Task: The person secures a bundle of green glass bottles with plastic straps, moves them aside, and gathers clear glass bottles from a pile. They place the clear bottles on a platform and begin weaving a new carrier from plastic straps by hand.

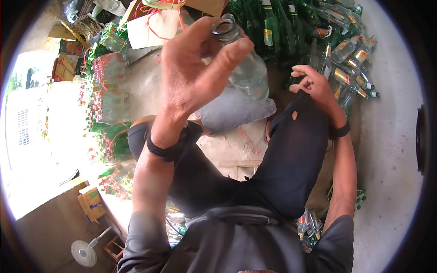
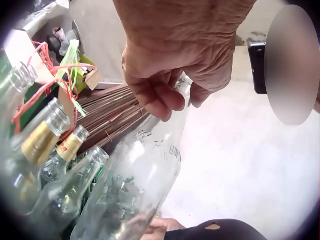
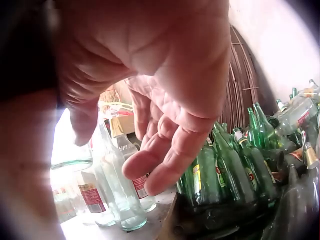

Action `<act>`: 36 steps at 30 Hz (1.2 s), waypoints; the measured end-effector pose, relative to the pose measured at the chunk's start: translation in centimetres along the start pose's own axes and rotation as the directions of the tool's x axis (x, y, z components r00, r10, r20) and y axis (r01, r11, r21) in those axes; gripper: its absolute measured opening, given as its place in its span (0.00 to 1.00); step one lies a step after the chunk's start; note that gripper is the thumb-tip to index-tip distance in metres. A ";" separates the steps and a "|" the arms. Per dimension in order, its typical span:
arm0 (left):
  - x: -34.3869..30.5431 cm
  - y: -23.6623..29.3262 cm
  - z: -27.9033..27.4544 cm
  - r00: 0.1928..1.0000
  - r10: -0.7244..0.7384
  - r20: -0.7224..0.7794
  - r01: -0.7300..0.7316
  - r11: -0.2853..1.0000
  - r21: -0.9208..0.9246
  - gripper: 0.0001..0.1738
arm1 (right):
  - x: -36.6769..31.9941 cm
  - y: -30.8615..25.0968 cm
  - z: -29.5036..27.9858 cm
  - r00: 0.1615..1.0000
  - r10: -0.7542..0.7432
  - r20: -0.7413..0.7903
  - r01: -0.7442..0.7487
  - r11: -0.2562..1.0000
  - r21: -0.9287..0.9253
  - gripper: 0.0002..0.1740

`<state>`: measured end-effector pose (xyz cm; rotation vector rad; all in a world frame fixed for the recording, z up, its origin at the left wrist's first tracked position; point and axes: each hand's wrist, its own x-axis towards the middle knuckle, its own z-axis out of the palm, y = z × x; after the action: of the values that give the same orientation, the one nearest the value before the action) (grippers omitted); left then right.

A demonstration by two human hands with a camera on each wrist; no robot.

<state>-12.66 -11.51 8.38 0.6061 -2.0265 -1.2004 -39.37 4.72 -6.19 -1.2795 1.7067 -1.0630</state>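
Observation:
My left hand (image 1: 193,68) grips a clear glass bottle (image 1: 250,75) by its neck, in front of my lap in the head view. In the left wrist view, fingers and thumb pinch the neck of this bottle (image 2: 145,160), whose body slants down to the lower left and carries raised lettering. Over by my right knee is my right hand (image 1: 314,88), its fingers loosely bent and holding nothing. The right wrist view shows that hand (image 3: 165,100) with a gap between thumb and fingers. Beyond it stand clear bottles (image 3: 120,190) with red-and-white labels and green bottles (image 3: 230,170).
Green bottles (image 1: 273,32) are packed at the back, with loose bottles (image 1: 350,59) piled against the wall at right. A grey slab-like thing (image 1: 227,113) lies between my knees. Cardboard (image 1: 152,29) with red string is at the back left. A white fan (image 1: 83,253) stands lower left.

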 end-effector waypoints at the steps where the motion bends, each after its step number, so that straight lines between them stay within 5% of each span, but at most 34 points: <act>1: -0.4 0.1 -0.5 0.999 -0.007 -0.034 0.008 0.999 0.037 0.18 | -0.4 1.1 0.0 0.997 0.059 -0.048 -0.056 0.996 0.067 0.32; 7: -4.9 -0.8 -2.8 0.998 0.004 -0.066 0.003 0.995 0.096 0.20 | -3.6 4.2 0.4 0.986 0.152 -0.065 -0.126 0.946 0.297 0.20; 9: -6.1 -1.3 -3.6 0.988 -0.153 -0.032 0.156 0.980 0.122 0.18 | -4.4 4.1 0.3 0.988 0.151 -0.018 -0.139 0.946 0.292 0.18; 14: -8.2 -2.7 -4.1 0.968 -0.238 -0.075 0.248 0.949 0.192 0.12 | -5.2 1.3 1.6 0.995 -0.079 -0.053 0.085 0.989 0.121 0.14; 20: -9.2 -6.1 -5.0 0.947 -0.308 -0.091 0.321 0.913 0.252 0.13 | -5.3 1.4 2.0 0.996 -0.090 -0.027 0.093 0.934 0.345 0.14; 23: -9.3 -6.4 -5.1 0.925 -0.365 -0.107 0.380 0.881 0.283 0.13 | -5.3 1.5 2.1 0.985 -0.170 -0.032 0.173 0.978 0.113 0.14; 25: -9.5 -6.6 -5.0 0.910 -0.396 -0.119 0.414 0.863 0.290 0.13 | -5.7 1.4 2.7 0.872 -0.461 -0.164 0.460 0.887 -0.046 0.15; 28: -9.7 -7.1 -5.0 0.904 -0.416 -0.100 0.427 0.863 0.269 0.13 | -6.4 0.2 2.0 0.962 -0.267 -0.057 0.273 0.937 0.216 0.15; 36: -9.4 -6.1 -4.7 0.890 -0.444 -0.107 0.453 0.828 0.330 0.13 | -8.6 1.9 3.0 0.983 -0.079 -0.164 0.124 0.951 0.283 0.15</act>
<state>-2.67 -10.52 1.44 1.3291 -2.1583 -1.0767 -35.40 12.79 -8.41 -1.1294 1.5324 -1.4473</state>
